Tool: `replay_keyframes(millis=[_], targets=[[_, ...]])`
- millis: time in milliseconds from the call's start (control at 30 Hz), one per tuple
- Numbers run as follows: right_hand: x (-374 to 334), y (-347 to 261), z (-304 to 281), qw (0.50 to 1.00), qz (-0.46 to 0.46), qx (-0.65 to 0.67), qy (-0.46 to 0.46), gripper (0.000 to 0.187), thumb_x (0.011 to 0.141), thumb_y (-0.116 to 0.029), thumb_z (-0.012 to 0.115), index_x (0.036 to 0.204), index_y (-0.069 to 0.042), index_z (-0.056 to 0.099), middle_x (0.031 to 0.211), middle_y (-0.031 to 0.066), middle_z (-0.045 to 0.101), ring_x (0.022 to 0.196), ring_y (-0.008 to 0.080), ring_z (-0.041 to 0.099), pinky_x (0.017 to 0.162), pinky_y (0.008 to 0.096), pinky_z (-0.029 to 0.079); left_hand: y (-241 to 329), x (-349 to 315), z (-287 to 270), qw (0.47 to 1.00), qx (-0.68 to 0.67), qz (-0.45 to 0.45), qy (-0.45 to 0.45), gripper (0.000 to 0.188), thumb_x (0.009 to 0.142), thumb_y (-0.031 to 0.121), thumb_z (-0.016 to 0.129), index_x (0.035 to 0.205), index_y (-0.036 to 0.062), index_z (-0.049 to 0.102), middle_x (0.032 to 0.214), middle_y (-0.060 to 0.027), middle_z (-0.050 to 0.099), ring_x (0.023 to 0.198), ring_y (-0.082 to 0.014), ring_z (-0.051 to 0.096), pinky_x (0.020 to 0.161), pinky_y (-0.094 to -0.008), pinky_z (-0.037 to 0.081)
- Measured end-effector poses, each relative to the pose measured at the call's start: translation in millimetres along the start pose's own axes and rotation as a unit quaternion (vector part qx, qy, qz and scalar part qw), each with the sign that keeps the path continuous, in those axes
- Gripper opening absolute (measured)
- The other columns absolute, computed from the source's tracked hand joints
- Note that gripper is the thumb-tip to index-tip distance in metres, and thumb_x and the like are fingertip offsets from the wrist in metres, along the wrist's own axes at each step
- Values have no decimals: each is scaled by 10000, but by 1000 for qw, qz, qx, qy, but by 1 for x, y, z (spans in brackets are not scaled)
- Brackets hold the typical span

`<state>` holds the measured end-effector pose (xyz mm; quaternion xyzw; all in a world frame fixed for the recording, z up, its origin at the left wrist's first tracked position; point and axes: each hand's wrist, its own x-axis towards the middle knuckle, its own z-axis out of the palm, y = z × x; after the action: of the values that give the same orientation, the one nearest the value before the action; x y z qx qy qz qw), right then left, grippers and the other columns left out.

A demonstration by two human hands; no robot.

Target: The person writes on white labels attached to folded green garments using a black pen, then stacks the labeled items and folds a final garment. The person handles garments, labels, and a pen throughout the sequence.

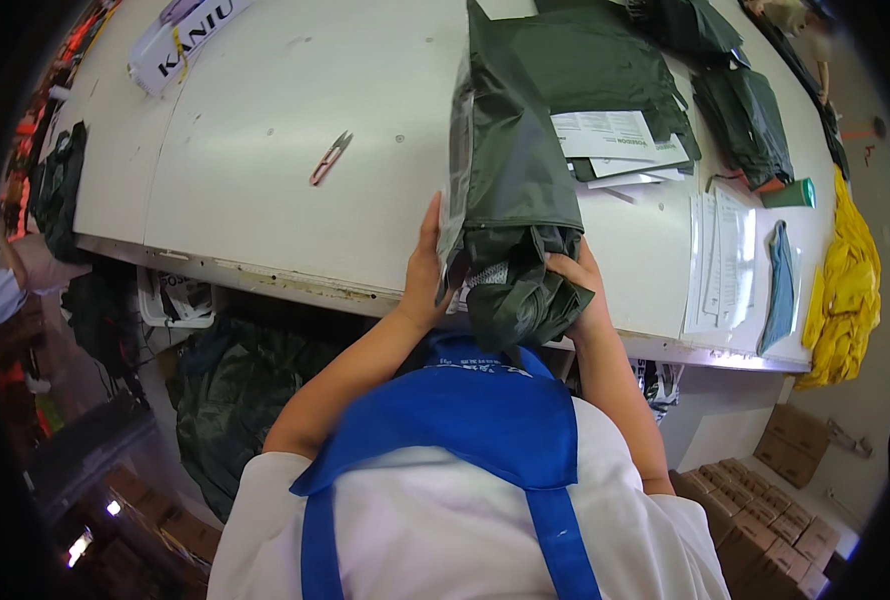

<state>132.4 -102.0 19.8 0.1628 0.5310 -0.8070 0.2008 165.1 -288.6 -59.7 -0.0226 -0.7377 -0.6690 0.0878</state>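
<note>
A long bundle of shiny dark green coated fabric (520, 180), which looks like a folded garment, lies on the table and reaches over its front edge. Its near end is bunched up, and a bit of grey mesh shows among the folds. Clear plastic (458, 150) runs along its left side. My left hand (425, 268) is against that side, closed on the edge, with some fingers hidden behind it. On the right, my right hand (583, 285) grips the bunched end, its thumb on top of the folds and its other fingers out of sight.
Red-handled thread snips (331, 160) lie left of the bundle. Beyond it are dark green folded pieces (605, 65) and printed sheets (615, 140). Further right are papers in clear sleeves (720, 260), a blue strip (780, 285), a green roll (790, 194) and yellow fabric (845, 290).
</note>
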Motion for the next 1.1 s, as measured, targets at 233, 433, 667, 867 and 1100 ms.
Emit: replay_keyframes(millis=[233,433,667,867,1100], targets=[[6,-4,15,993,-60,-102,19,528,765,-71,612,1248,32,424,1111,125,563,966,214,556,854,307,445,19,-6,-2,997,83,8,-2,660,826,-45,519,1433,91,298,1211,-208,574,1062,-302,606,888,-305,458],[27,7,22,965,-148,-210,50,438,783,-102,600,1185,37,496,1083,123,595,944,209,574,856,303,445,10,-43,-5,995,-20,-84,-58,686,831,28,574,1435,69,252,1141,-212,592,1066,-334,590,878,-334,446],[41,55,-23,846,-56,-526,72,414,887,-220,496,1194,57,504,996,276,608,991,376,577,872,387,434,-34,-47,-60,679,-618,-365,-154,826,749,17,599,1461,84,185,1399,-96,395,1251,-227,423,1037,-355,332],[31,49,-20,601,-250,-759,20,371,820,-62,447,1176,-3,534,1216,280,503,1077,439,497,912,463,420,-18,-28,-16,944,-139,-277,-110,835,722,-67,512,1469,86,172,1397,-124,382,1283,-248,377,1037,-310,309],[31,35,29,830,57,-554,11,326,763,-53,489,1055,42,596,1162,251,548,1028,422,520,919,468,407,-5,-24,-43,920,-185,-308,-156,877,708,-65,516,1482,117,146,1413,-126,358,1294,-255,357,1055,-309,286]])
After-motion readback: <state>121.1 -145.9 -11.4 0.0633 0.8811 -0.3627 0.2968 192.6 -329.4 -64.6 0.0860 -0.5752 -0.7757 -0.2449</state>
